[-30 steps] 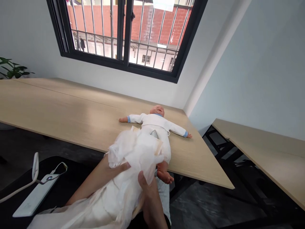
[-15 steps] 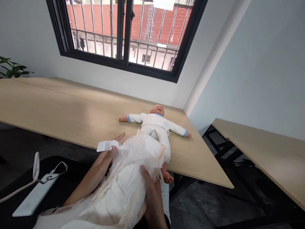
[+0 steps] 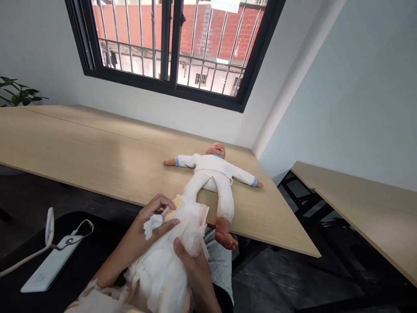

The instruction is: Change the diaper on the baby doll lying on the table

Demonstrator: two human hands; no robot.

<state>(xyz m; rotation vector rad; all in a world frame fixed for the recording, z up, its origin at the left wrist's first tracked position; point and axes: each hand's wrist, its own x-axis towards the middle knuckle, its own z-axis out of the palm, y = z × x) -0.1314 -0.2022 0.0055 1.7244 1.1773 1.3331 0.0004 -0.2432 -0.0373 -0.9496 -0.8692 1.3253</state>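
Disposable diaper (image 3: 166,265) now pulled off doll's legs (image 3: 224,204)

Left hand (image 3: 148,228) pinching diaper tab (image 3: 153,221) — right hand (image 3: 192,265) gripping diaper (image 3: 163,274) — baby doll (image 3: 211,167) on desk (image 3: 97,139)

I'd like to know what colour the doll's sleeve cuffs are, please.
Light blue cuffs, best seen in the head view.

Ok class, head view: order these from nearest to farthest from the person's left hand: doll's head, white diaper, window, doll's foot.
From the left hand:
1. White diaper, gripped, lower centre.
2. Doll's foot, right of the diaper.
3. Doll's head, on the table.
4. Window, top of view.
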